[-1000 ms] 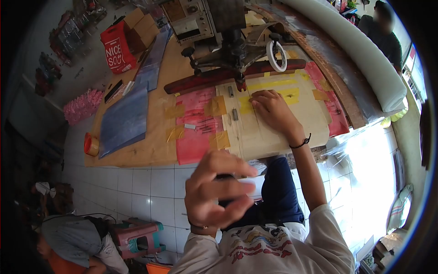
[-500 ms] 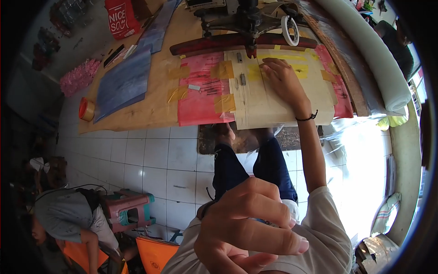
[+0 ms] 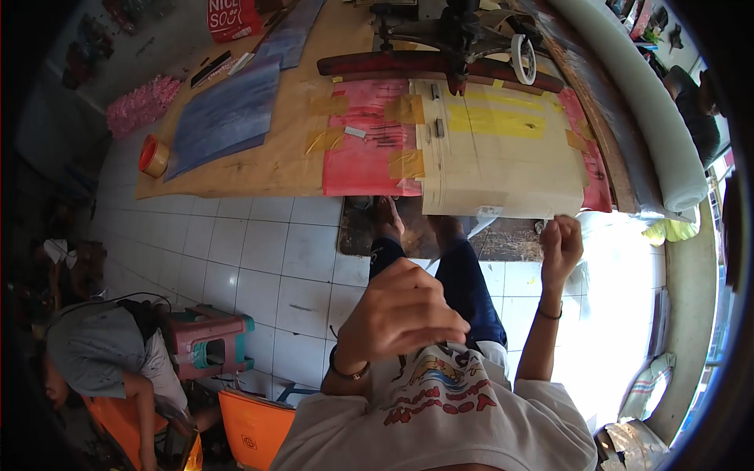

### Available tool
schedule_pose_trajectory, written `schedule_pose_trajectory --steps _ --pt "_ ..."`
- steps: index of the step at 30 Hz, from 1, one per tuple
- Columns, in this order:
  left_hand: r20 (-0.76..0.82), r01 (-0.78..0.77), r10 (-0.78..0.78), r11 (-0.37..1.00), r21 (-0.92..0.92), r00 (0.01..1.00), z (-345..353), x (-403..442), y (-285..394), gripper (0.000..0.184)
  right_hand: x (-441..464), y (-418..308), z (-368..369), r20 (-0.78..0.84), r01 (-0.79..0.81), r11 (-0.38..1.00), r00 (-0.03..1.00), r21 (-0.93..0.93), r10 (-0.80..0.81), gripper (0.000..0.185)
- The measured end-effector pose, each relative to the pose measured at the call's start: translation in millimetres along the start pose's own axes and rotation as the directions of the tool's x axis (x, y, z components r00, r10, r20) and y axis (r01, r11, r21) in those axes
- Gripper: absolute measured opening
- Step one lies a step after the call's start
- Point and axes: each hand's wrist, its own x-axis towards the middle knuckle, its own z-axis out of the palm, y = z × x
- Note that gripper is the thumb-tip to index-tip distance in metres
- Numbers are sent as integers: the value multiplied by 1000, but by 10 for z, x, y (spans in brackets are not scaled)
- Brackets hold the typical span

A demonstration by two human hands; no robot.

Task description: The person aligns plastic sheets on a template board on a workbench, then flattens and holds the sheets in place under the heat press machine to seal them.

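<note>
1. White printed fabric is seen on the shirt (image 3: 444, 385) behind the left hand (image 3: 404, 310); its fingers are curled, but whether anything is gripped cannot be told.
2. The right hand (image 3: 561, 239) is curled near the cream sheet (image 3: 510, 173); its grip cannot be told either.
3. Beyond both hands, the sheet is laid on the table (image 3: 271, 169).
4. Farther, leftward, a red bag (image 3: 233, 20) is cut off; its contents are hidden.
</note>
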Motion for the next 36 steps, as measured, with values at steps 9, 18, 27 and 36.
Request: schedule_pose_trajectory --steps 9,18,27,36 --pt "-25 879 -956 259 400 293 988 -2164 -1976 97 -1667 861 -70 521 -53 644 539 -763 662 88" --pt "217 846 -958 270 459 188 785 -2096 -3684 140 -1062 2673 699 536 -136 667 490 -732 687 96" --pt "397 387 -917 347 854 -52 1134 -1239 -1992 70 -1254 3330 1290 298 176 240 560 -955 773 73" --pt "-176 -156 15 535 -830 984 731 622 74 72 -1478 3822 1214 337 90 348 555 -933 760 79"
